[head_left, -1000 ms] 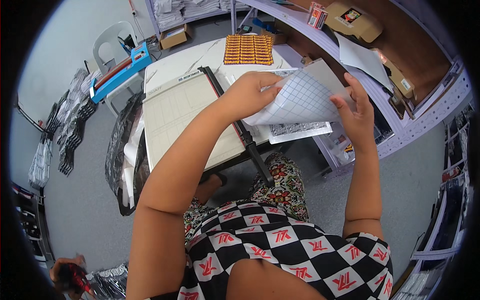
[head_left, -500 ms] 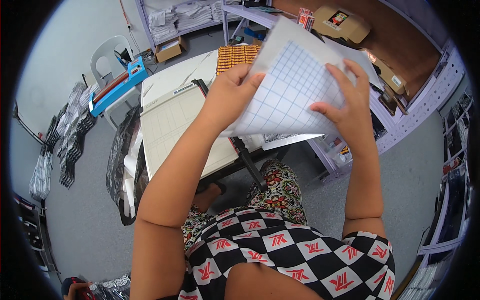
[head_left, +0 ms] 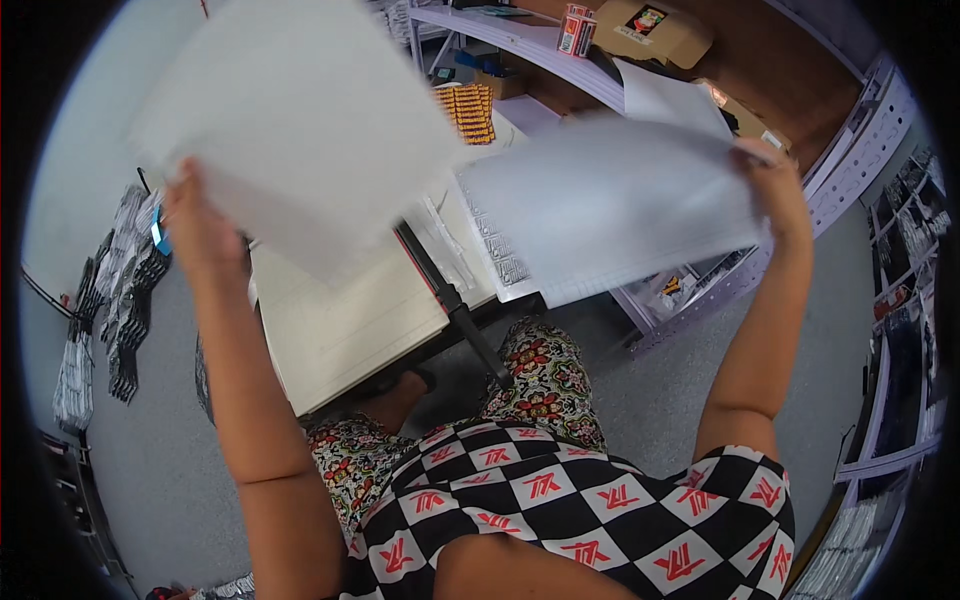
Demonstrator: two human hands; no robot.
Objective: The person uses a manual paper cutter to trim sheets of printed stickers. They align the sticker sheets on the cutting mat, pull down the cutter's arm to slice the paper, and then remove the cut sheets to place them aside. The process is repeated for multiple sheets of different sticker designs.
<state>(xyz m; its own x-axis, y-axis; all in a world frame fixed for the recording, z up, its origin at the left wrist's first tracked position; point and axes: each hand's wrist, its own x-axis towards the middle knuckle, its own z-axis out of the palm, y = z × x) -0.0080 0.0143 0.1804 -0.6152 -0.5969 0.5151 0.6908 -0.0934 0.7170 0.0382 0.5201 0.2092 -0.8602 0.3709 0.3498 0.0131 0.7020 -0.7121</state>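
Observation:
My left hand [head_left: 203, 225], at the left, grips the edge of a plain white sheet [head_left: 300, 110], raised over the table and blurred by motion. My right hand [head_left: 778, 195] is closed on the far right edge of a thin translucent sheet [head_left: 620, 210], which sags across toward the middle. The two sheets are apart. Below them lies a cream paper trimmer [head_left: 350, 325] with a black cutting arm [head_left: 455, 315], partly covered by the white sheet. A sheet with black printed designs [head_left: 488, 235] shows from under the translucent one.
Orange-and-yellow printed strips [head_left: 467, 112] lie on the table's far side. A purple shelf [head_left: 520, 45] on the right carries a red-and-white box [head_left: 577, 30] and an open brown carton [head_left: 655, 32]. Stacks of packed bags [head_left: 135, 290] stand on the floor at left.
My hands have moved apart, left hand leftward and right hand rightward. The grid-marked sheet both hands held has given way to two separate sheets, one in each hand.

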